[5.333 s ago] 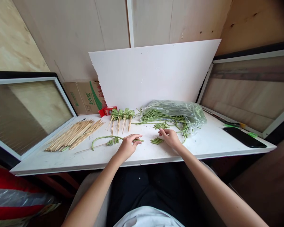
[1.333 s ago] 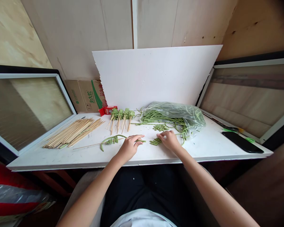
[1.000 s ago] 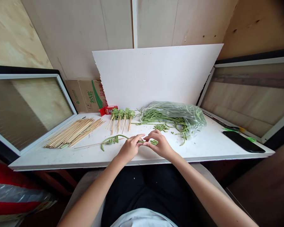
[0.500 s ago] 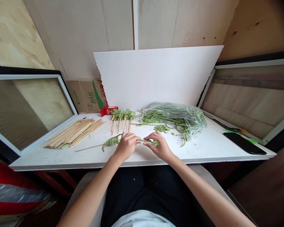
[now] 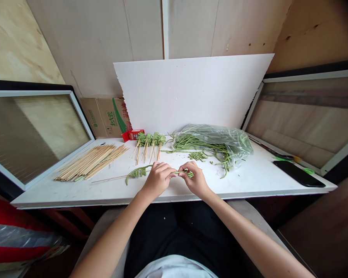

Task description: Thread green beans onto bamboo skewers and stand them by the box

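Note:
My left hand (image 5: pixel 156 180) is closed on a thin bamboo skewer (image 5: pixel 110 178) that carries a folded long green bean (image 5: pixel 137 172), whose loose end trails to the left. My right hand (image 5: pixel 195 179) is pinched on a small bundle of cut bean pieces (image 5: pixel 188 173) and holds it against the skewer's tip. Both hands meet just above the white table (image 5: pixel 249 181), near its front edge.
A heap of bare skewers (image 5: pixel 89 163) lies at the left. Several finished bean skewers (image 5: pixel 149 142) sit at the back, beside a red box (image 5: pixel 132 135). A plastic bag of long beans (image 5: pixel 213 141) lies right of centre, a black phone (image 5: pixel 298 173) at far right.
My right hand picked the cut bean pieces off the table and carried them left to the skewer tip. My left hand closed tighter on the skewer, and the two hands came together.

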`<state>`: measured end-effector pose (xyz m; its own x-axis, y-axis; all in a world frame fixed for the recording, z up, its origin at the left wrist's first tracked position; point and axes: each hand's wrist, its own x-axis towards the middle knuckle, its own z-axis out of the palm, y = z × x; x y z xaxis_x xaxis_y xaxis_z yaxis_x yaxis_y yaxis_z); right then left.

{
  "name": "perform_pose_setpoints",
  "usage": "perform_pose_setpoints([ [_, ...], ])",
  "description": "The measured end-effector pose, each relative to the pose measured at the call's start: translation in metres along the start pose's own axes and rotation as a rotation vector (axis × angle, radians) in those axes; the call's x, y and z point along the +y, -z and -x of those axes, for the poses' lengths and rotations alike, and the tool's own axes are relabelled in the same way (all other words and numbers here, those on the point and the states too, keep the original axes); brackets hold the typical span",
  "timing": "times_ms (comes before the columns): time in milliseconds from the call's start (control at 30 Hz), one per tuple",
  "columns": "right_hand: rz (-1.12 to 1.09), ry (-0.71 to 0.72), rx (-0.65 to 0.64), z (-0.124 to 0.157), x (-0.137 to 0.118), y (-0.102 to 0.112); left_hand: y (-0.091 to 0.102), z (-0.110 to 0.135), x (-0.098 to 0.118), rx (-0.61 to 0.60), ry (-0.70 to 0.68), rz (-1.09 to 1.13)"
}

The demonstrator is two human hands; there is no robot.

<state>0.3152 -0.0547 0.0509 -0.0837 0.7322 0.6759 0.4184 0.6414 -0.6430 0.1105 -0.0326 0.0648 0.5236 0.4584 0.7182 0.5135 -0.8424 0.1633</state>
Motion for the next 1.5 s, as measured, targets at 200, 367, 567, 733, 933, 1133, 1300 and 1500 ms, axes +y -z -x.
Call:
perform_pose_setpoints([
  [200, -0.051, -0.044, -0.009, 0.003, -0.002, -0.003, -0.002, -0.001, 0.007, -0.053, 0.081, 0.110],
  [367, -0.139, -0.034, -0.063, 0.003, 0.001, -0.004, -0.001, -0.001, 0.006, -0.068, 0.134, 0.227],
  [567, -0.329, -0.057, -0.146, 0.002, 0.016, -0.004, -0.002, 0.000, 0.006, -0.082, 0.162, 0.318],
  [733, -0.461, -0.128, -0.216, 0.002, 0.016, -0.003, -0.002, -0.001, 0.006, -0.094, 0.165, 0.385],
  [933, -0.540, -0.209, -0.241, 0.003, 0.007, -0.004, 0.000, -0.002, 0.006, -0.103, 0.149, 0.415],
  [1133, -0.136, -0.031, -0.141, -0.004, 0.000, 0.008, 0.004, -0.002, 0.004, -0.006, 0.061, 0.064],
  [1300, -0.034, 0.014, -0.086, -0.004, -0.006, 0.008, 0.006, 0.000, 0.005, 0.028, -0.024, -0.151],
  [1500, 0.003, -0.027, -0.022, -0.001, -0.005, 0.000, 0.003, 0.001, 0.004, -0.008, -0.043, -0.135],
])
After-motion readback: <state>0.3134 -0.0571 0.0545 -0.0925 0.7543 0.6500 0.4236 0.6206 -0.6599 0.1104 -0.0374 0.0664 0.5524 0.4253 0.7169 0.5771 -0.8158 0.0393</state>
